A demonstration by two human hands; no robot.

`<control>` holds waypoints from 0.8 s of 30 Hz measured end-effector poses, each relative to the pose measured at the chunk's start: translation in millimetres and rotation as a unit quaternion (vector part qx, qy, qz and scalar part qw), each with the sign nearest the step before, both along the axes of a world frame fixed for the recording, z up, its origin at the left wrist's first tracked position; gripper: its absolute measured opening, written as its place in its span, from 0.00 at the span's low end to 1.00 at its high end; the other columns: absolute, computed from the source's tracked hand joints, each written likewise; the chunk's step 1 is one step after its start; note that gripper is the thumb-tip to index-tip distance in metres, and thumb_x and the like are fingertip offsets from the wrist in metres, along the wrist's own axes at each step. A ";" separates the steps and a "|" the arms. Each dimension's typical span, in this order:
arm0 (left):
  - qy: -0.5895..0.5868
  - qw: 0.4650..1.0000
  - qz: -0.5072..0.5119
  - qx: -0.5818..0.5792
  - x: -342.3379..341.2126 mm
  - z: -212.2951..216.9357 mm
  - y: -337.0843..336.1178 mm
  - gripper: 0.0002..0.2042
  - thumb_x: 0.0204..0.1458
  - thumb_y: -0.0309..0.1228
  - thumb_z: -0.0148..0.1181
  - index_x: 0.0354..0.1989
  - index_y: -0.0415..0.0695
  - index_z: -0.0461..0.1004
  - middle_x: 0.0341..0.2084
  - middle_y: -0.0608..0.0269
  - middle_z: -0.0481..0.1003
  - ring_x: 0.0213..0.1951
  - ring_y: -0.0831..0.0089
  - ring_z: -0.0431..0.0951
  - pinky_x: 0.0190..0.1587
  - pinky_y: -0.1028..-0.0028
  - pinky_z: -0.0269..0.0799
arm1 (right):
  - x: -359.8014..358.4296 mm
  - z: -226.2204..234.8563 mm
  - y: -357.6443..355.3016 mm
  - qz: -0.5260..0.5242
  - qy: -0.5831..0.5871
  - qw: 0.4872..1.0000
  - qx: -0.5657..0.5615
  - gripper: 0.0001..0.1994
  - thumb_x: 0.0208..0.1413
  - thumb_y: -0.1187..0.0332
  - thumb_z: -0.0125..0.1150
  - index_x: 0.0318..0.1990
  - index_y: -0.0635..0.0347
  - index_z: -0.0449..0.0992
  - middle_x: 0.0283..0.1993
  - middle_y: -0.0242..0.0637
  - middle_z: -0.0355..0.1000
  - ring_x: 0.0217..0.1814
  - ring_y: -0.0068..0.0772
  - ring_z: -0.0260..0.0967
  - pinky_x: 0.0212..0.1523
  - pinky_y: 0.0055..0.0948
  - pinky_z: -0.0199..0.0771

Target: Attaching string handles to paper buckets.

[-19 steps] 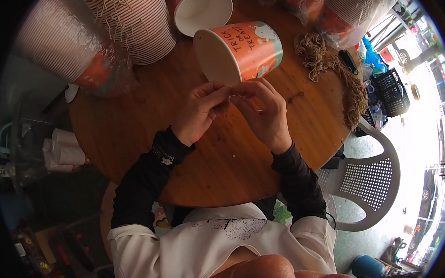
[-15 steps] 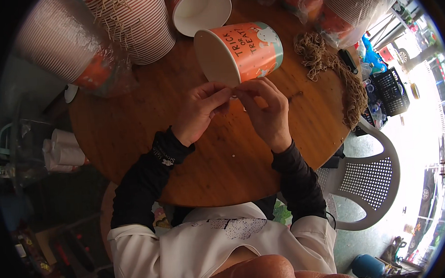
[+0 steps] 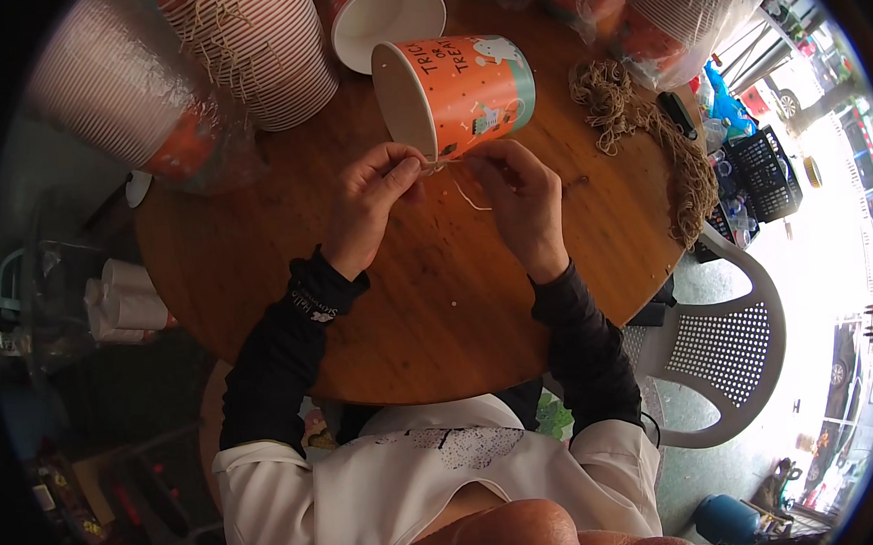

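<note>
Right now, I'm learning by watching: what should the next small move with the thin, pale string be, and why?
I'd probably draw the thin, pale string gently taut: the left hand and right hand appear to pinch it close to the rim of the orange-and-green printed paper bucket lying on its side, while a slack, curved length shows beside the right hand.

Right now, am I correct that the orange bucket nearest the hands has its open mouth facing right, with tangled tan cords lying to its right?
Not quite: the head view shows that orange bucket with its open mouth facing left, not right; the tangled tan cords do lie to its right.
</note>
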State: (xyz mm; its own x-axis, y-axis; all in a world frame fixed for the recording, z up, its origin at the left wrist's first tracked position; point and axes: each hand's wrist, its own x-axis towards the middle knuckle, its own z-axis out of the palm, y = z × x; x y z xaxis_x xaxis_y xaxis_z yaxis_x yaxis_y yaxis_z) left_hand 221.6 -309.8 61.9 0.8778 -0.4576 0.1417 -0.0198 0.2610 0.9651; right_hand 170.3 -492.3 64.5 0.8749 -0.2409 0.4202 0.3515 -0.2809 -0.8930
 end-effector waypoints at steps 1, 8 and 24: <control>-0.005 1.000 -0.002 -0.008 -0.2 -0.3 0.3 0.07 0.61 0.31 0.54 0.40 0.42 0.74 0.29 0.71 0.73 0.31 0.82 0.71 0.35 0.81 0.65 | -0.7 1.0 0.4 0.000 0.000 1.000 0.000 0.04 0.56 0.75 0.60 0.38 0.66 0.76 0.32 0.37 0.76 0.31 0.24 0.73 0.33 0.24 0.73; 0.012 0.999 0.014 -0.040 1.7 -4.0 0.1 0.07 0.62 0.31 0.54 0.40 0.42 0.73 0.30 0.71 0.72 0.30 0.82 0.72 0.36 0.81 0.65 | -4.0 6.4 -1.3 0.010 0.068 0.995 0.076 0.03 0.59 0.74 0.57 0.38 0.64 0.74 0.29 0.28 0.72 0.27 0.14 0.66 0.27 0.18 0.66; -0.394 0.898 0.111 0.160 -12.2 15.9 -19.7 0.22 0.51 0.18 0.61 0.57 0.43 0.70 0.39 0.60 0.76 0.32 0.78 0.73 0.36 0.77 0.73 | -13.8 19.8 -3.1 0.138 0.148 0.965 0.167 0.06 0.68 0.67 0.45 0.43 0.59 0.63 0.24 0.33 0.71 0.20 0.20 0.69 0.19 0.17 0.64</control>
State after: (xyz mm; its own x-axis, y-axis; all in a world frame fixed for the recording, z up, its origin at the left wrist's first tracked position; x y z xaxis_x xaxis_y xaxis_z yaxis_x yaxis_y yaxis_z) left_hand 209.4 -329.5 77.7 0.6373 -0.4114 0.6516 -0.7469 -0.1216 0.6537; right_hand 156.5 -495.4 84.3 0.9949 -0.0597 0.0810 0.0871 0.1073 -0.9904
